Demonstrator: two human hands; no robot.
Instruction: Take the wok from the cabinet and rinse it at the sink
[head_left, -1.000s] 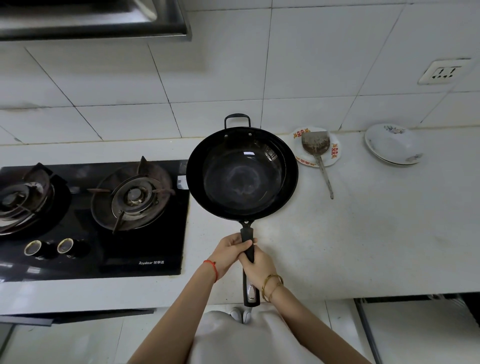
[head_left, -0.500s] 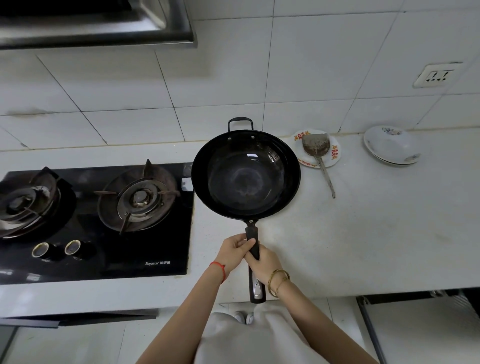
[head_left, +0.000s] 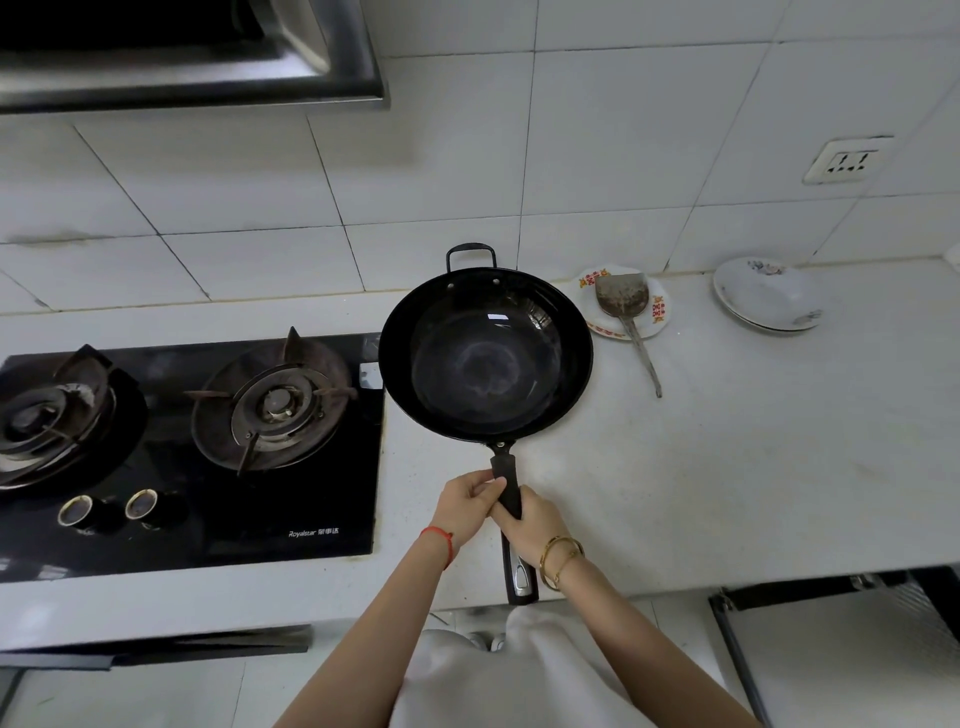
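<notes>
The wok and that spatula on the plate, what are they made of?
The wok looks like dark metal, maybe carbon steel: black, with a slight sheen and a pale worn patch in the middle. Its long handle looks like black plastic. The spatula seems bare metal, dull grey with brownish stains. The plate under it looks like glazed white ceramic.

The wok (head_left: 485, 358) is dark metal, smooth and faintly glossy, with a dull pale haze at its bottom. Its long handle (head_left: 511, 519) looks like matt black plastic with a shiny metal inset near the end. The hob (head_left: 218, 519) is glossy black glass; its 2 burners are dull, rust-stained metal. The countertop (head_left: 753, 467) is pale, matt and slightly speckled. The spatula (head_left: 623, 301) is worn, tarnished metal on a glazed plate (head_left: 660, 312). The wall tiles (head_left: 623, 156) are smooth, glossy white.
</notes>
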